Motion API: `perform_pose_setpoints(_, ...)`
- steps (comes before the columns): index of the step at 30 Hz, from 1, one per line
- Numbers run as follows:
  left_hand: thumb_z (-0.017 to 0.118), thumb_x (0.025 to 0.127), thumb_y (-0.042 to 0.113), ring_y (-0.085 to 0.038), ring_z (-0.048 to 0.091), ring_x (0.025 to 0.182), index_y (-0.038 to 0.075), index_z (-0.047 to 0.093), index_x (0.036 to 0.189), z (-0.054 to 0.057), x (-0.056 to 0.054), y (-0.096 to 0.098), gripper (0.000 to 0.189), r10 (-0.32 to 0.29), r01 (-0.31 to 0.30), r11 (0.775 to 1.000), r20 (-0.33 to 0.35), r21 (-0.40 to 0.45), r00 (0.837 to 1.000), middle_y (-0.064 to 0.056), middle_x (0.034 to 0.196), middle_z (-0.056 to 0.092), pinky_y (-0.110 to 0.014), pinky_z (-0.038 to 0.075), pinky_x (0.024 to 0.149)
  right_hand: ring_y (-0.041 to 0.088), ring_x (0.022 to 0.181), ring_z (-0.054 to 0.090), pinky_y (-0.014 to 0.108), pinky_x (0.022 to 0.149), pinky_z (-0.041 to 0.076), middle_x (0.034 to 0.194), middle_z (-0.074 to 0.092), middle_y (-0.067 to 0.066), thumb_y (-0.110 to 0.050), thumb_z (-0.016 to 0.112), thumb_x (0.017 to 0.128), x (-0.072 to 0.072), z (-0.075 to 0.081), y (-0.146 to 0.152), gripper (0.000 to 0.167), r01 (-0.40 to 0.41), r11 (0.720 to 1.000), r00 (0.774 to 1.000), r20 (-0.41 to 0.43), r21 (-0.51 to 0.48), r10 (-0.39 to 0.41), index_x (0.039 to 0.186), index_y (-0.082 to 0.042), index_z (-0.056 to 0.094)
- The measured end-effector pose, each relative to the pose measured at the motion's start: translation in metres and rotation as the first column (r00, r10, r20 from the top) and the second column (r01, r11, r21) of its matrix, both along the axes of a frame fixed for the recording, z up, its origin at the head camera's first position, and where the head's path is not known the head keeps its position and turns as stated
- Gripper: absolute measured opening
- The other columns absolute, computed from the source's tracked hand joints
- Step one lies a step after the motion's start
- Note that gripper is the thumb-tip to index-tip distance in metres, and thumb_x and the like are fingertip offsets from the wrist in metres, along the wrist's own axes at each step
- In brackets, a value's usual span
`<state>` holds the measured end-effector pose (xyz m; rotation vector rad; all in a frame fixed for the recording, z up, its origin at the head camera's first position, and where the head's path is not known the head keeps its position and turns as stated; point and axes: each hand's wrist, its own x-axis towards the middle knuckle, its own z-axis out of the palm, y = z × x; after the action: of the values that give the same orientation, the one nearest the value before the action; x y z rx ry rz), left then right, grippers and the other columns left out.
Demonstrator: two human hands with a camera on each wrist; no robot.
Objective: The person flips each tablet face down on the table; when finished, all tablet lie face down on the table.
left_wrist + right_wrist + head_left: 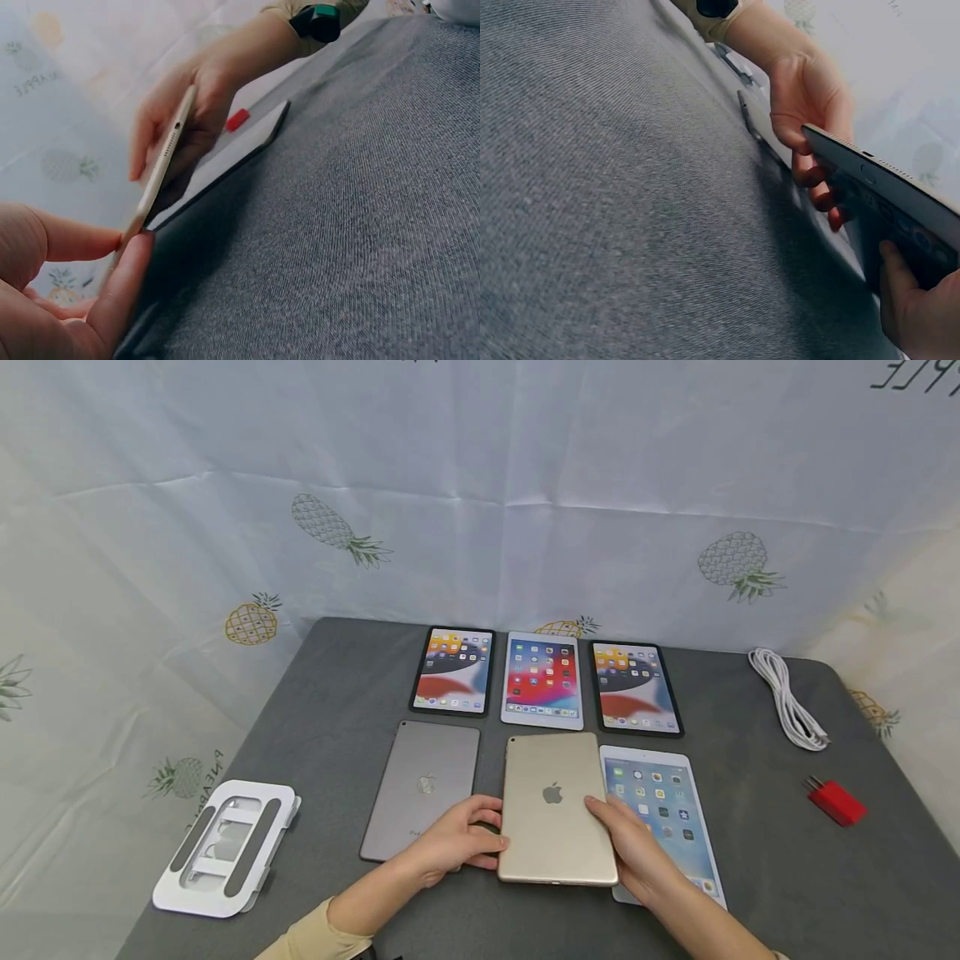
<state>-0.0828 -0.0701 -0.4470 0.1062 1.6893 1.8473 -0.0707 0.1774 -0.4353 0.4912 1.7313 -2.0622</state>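
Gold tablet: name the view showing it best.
The head view, because it shows nearly the whole back of the gold tablet, logo included. The left wrist view shows it nearly edge-on; the right wrist view shows one edge and part of its screen side, cut off at right.

One left hand (468, 837) and one right hand (636, 850) grip one gold tablet (558, 831). Just left of the grip lies one grey tablet (422, 777), just right of it one white tablet (660, 802), and beyond it a row of three tablets (543, 678), six in all. Well left is one white stand (253, 847); well right, one white cable (787, 700) and one red plug (838, 802).
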Motion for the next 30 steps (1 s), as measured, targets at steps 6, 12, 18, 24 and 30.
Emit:
perform_pose_setpoints(6, 0.068, 0.085, -0.003, -0.016, 0.063, 0.082, -0.011, 0.039, 0.134, 0.000, 0.001, -0.005, 0.057, 0.041, -0.042, 0.999, -0.027, -0.021, 0.999, -0.015, 0.110, 0.054, -0.034, 0.059, 0.068, 0.015, 0.095, 0.061, 0.032, 0.080, 0.053, 0.111, 0.061, 0.006, -0.020, 0.049, 0.100, -0.003, -0.007, 0.000, 0.058, -0.090, 0.996, 0.996, -0.002, 0.018, 0.090, 0.147, 0.004, 0.025)
perform_pose_setpoints(12, 0.069, 0.085, -0.002, -0.016, 0.063, 0.083, -0.011, 0.041, 0.134, 0.000, 0.001, -0.010, 0.057, 0.054, -0.056, 0.997, -0.036, -0.045, 0.998, -0.015, 0.110, 0.054, -0.035, 0.059, 0.068, 0.019, 0.096, 0.062, 0.035, 0.080, 0.052, 0.115, 0.062, 0.012, -0.020, 0.053, 0.098, -0.003, -0.008, 0.002, 0.063, -0.234, 0.969, 0.971, -0.037, 0.073, 0.238, 0.145, 0.009, 0.022)
perform_pose_setpoints(18, 0.068, 0.086, -0.002, -0.017, 0.063, 0.084, -0.011, 0.040, 0.135, 0.001, 0.001, -0.011, 0.058, 0.062, -0.064, 0.997, -0.036, -0.039, 0.997, -0.015, 0.111, 0.054, -0.036, 0.059, 0.069, 0.026, 0.100, 0.062, 0.040, 0.076, 0.056, 0.139, 0.042, 0.031, -0.018, 0.058, 0.096, -0.003, -0.006, 0.006, 0.074, -0.300, 0.934, 0.940, -0.104, 0.191, 0.324, 0.147, 0.009, 0.012)
perform_pose_setpoints(24, 0.069, 0.086, -0.002, -0.017, 0.064, 0.084, -0.011, 0.040, 0.135, 0.000, 0.000, -0.012, 0.058, 0.058, -0.060, 0.998, -0.050, -0.037, 0.997, -0.015, 0.112, 0.053, -0.036, 0.059, 0.070, 0.026, 0.078, 0.065, 0.040, 0.059, 0.058, 0.117, 0.054, 0.023, -0.024, 0.069, 0.091, -0.001, -0.004, 0.010, 0.087, -0.358, 0.859, 0.900, -0.111, 0.366, 0.422, 0.149, 0.008, 0.012)
perform_pose_setpoints(30, 0.069, 0.086, 0.001, -0.019, 0.065, 0.088, -0.012, 0.041, 0.137, -0.001, 0.001, -0.014, 0.060, 0.031, -0.042, 0.995, -0.119, -0.088, 0.992, -0.016, 0.113, 0.053, -0.034, 0.059, 0.070, 0.019, 0.059, 0.058, 0.028, 0.047, 0.050, 0.101, 0.050, 0.010, -0.034, 0.079, 0.082, 0.000, -0.002, 0.015, 0.104, -0.406, 0.714, 0.828, -0.101, 0.570, 0.551, 0.150, 0.011, 0.015)
